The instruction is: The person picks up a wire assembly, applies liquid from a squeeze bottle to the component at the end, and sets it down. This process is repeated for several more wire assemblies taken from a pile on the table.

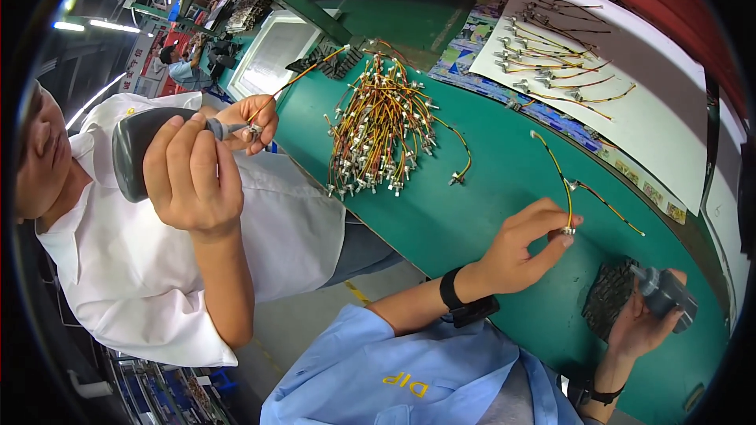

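My left hand (520,248) pinches a small metal part (568,230) between thumb and fingertips. A yellow, red and black wire lead (561,169) rises from that part to a white plug. Just right of it on the green table lies another wire lead (606,205). My right hand (644,319) is closed around a dark grey squeeze bottle (668,299) whose tapered nozzle points up and left. The bottle is apart from the part in my left hand. Beside my right hand lies a dark crumpled pad (605,299), partly hidden by it.
A heap of wire leads (382,126) covers the table's left part. Further leads lie in a row on a white sheet (661,126) at the far right. At left a co-worker in a white shirt (276,244) holds a dark bottle (142,153) and a wire lead (295,79).
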Demonstrator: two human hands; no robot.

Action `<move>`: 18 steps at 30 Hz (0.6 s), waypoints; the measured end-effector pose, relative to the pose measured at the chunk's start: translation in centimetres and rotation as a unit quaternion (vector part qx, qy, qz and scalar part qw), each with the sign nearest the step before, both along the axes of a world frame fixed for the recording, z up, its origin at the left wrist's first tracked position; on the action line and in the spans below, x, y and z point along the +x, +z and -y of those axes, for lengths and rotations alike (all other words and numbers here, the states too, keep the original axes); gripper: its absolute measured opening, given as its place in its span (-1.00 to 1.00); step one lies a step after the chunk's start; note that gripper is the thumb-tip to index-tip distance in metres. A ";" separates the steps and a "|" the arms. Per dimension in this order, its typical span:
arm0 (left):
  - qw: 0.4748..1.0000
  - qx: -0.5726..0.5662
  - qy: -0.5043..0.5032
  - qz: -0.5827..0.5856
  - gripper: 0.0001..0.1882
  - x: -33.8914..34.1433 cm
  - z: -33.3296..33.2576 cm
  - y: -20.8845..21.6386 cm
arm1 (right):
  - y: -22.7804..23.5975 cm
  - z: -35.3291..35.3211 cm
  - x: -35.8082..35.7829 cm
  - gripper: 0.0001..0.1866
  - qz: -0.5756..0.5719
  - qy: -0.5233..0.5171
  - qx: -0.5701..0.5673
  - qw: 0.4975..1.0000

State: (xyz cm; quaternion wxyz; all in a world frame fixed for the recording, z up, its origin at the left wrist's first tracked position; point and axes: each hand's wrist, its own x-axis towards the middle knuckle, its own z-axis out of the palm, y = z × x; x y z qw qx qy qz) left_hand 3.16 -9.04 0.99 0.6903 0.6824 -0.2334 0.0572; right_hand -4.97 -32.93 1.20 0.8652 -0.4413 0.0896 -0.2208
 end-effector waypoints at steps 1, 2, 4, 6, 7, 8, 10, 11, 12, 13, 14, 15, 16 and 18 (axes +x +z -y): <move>1.000 0.000 0.003 0.005 -0.72 -0.1 0.2 0.1 | 0.5 -1.0 0.1 -0.37 0.001 -0.045 -0.018 0.999; 1.000 -0.013 -0.006 0.001 -0.72 -0.2 0.1 0.4 | 1.1 -1.7 0.1 -0.38 0.001 -0.092 -0.044 0.995; 0.999 0.023 -0.014 -0.019 -0.70 -0.7 -0.5 1.2 | 1.1 -1.3 -0.3 -0.39 0.030 -0.028 -0.045 0.998; 0.998 0.060 -0.012 -0.006 -0.70 -1.1 -1.3 2.0 | 1.9 -2.4 0.3 -0.36 0.048 -0.016 -0.062 0.997; 0.998 0.041 -0.001 -0.036 -0.70 -1.5 -1.3 2.3 | 2.8 -2.9 0.5 -0.34 0.039 -0.019 -0.076 0.996; 0.997 0.028 0.013 -0.065 -0.70 -2.1 -1.4 2.8 | 3.6 -3.6 0.6 -0.31 0.033 -0.018 -0.087 0.996; 0.997 0.023 0.025 -0.065 -0.68 -2.8 -1.7 3.5 | 4.1 -4.5 0.9 -0.30 0.051 -0.022 -0.109 0.993; 0.997 0.009 0.014 -0.070 -0.68 -2.9 -1.8 3.8 | 4.5 -5.0 1.0 -0.28 0.076 -0.006 -0.113 0.991; 0.998 0.013 -0.005 -0.056 -0.68 -3.0 -2.0 4.1 | 4.9 -5.2 0.8 -0.28 0.072 -0.013 -0.125 0.990; 0.999 0.018 -0.022 -0.041 -0.69 -3.1 -2.0 4.4 | 5.3 -5.5 0.7 -0.26 0.089 -0.008 -0.137 0.987; 0.999 0.026 -0.034 -0.026 -0.69 -3.3 -2.0 4.8 | 5.7 -5.7 0.5 -0.25 0.107 0.002 -0.146 0.984; 0.999 0.022 -0.037 -0.027 -0.69 -3.6 -2.0 5.2 | 5.9 -5.8 0.4 -0.23 0.125 0.013 -0.153 0.980; 0.998 0.012 -0.034 -0.043 -0.68 -3.9 -2.0 5.6 | 6.0 -5.7 0.4 -0.23 0.123 0.012 -0.156 0.980; 0.997 -0.007 -0.028 -0.069 -0.67 -4.4 -1.7 6.4 | 6.1 -5.3 0.3 -0.19 0.194 0.059 -0.197 0.959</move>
